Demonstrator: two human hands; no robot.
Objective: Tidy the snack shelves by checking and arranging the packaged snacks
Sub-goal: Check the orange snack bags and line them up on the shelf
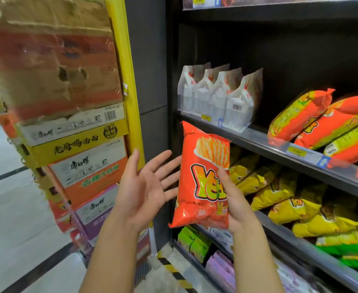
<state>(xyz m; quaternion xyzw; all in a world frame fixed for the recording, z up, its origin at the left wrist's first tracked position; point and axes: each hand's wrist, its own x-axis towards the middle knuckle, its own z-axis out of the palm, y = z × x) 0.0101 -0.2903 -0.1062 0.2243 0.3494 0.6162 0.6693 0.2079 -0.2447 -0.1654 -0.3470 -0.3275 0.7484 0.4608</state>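
Head: right hand (236,208) partly behind bag (191,199)

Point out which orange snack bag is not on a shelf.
The orange fries bag, gripped upright by the right hand. The other orange bags lie tilted on the middle shelf, further right.

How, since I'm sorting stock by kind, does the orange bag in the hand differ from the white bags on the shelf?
The orange bag shows fries and yellow lettering; the white bags show barcodes. The orange bag is gripped by the right hand; the white bags stand in a row on a shelf. Both are upright.
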